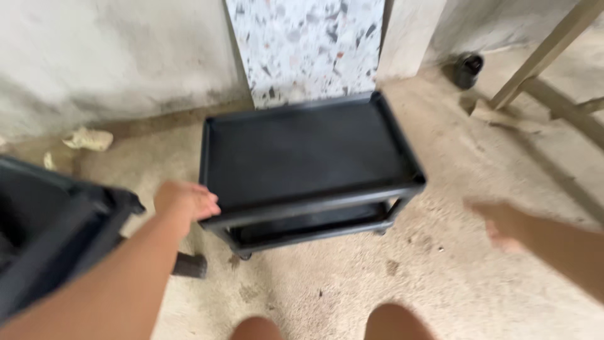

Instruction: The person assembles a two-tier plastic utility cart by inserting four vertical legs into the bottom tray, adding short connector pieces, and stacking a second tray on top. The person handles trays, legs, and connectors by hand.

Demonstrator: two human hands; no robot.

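Black cart [302, 151], two shelves, wheeled.

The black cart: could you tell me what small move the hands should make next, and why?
Probably bring the right hand across to the near right corner of the black cart. The left hand already rests at the near left edge of its top tray, while the right hand is open over the concrete floor, apart from the cart. A hand at each side would likely steady it.
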